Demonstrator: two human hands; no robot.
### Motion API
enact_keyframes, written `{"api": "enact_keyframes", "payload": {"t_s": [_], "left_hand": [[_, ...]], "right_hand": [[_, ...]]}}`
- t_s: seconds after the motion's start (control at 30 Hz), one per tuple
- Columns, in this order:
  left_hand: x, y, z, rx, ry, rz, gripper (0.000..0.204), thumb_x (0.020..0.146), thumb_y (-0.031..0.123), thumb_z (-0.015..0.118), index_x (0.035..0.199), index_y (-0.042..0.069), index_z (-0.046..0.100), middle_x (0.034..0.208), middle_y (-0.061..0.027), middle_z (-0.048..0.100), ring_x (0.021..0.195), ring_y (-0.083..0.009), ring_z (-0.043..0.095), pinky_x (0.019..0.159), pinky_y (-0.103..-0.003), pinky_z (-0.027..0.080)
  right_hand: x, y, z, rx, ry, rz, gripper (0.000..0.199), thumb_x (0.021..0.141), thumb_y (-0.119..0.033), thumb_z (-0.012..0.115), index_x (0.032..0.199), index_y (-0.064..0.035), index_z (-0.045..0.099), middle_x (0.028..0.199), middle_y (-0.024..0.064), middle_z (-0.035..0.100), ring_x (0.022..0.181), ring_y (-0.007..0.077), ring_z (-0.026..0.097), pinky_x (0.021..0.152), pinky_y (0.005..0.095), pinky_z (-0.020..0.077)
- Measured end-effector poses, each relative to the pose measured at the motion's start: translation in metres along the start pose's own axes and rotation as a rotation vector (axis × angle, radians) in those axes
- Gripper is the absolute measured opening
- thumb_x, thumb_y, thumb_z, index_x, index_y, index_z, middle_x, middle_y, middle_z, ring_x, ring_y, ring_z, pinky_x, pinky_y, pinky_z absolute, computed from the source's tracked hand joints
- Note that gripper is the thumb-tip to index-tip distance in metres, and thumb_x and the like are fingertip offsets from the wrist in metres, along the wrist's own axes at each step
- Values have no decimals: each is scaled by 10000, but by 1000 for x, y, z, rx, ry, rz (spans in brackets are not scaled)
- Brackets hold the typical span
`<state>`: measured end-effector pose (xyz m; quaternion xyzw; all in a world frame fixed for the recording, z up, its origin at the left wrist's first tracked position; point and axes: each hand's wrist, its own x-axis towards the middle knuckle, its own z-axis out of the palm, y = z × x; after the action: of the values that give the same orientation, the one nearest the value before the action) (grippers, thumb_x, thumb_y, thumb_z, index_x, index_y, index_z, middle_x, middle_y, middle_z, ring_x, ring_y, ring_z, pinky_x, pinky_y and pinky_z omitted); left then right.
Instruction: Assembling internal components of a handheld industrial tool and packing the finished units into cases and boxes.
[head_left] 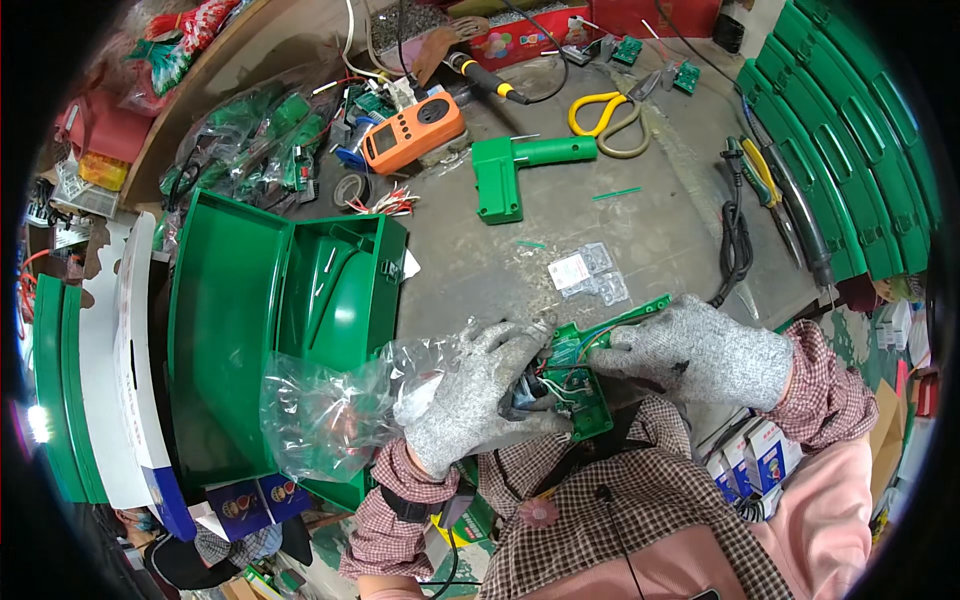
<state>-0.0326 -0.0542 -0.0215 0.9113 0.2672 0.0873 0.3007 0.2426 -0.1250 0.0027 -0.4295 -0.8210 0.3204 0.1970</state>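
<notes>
Both my hands wear grey knit gloves. In front of my chest is an open green plastic pistol-shaped housing [592,412], with coloured wires and what looks like a circuit board inside. My left hand [485,385] grips its left side, with some fingertips hidden behind the glove. My right hand [700,350] is closed around its handle part, fingertips by the wires. A crumpled clear plastic bag [325,415] lies beside my left wrist. Just beyond the housing are small clear plastic packets [592,272]. Another green pistol-shaped housing [498,180] lies farther back on the table.
An open green metal case [225,330] stands at left; stacked green cases [850,140] at right. Behind are an orange meter [413,132], yellow-handled scissors [598,117], a soldering iron [488,78] and bagged green parts [250,130]. Pliers [757,172] and a black cord [735,240] lie right.
</notes>
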Motion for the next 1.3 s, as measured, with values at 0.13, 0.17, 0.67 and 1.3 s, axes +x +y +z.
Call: {"api": "enact_keyframes", "payload": {"t_s": [0.13,0.17,0.67,1.3], "left_hand": [[-1,-4,1,-62,-25,-16,1006,681,566,829,1449,30,464,1332,-206,569,1284,-412,486,1124,-544,327],[-1,-4,0,-63,-26,-14,1006,681,566,829,1449,30,464,1332,-206,569,1284,-412,486,1124,-544,327],[-3,-4,6,173,-36,60,950,581,653,806,1344,121,614,1297,-161,601,1245,-354,536,1110,-554,342],[3,-1,5,123,19,42,1028,546,590,854,1323,-17,563,1279,-166,622,1182,-353,583,1123,-548,339]], "right_hand": [[-1,0,-2,1,-6,-11,416,763,-20,671,1167,-118,664,984,143,688,887,375,685,743,451,569],[-1,1,-1,0,-5,-9,416,763,-20,671,1167,-118,664,984,143,688,887,375,685,743,451,569],[-4,26,15,-111,24,-165,375,889,-183,618,1254,-96,623,1107,145,659,902,327,677,745,421,551],[9,5,0,-283,-243,9,266,920,-215,553,1142,-69,550,1014,138,612,853,318,698,678,469,564]]}}
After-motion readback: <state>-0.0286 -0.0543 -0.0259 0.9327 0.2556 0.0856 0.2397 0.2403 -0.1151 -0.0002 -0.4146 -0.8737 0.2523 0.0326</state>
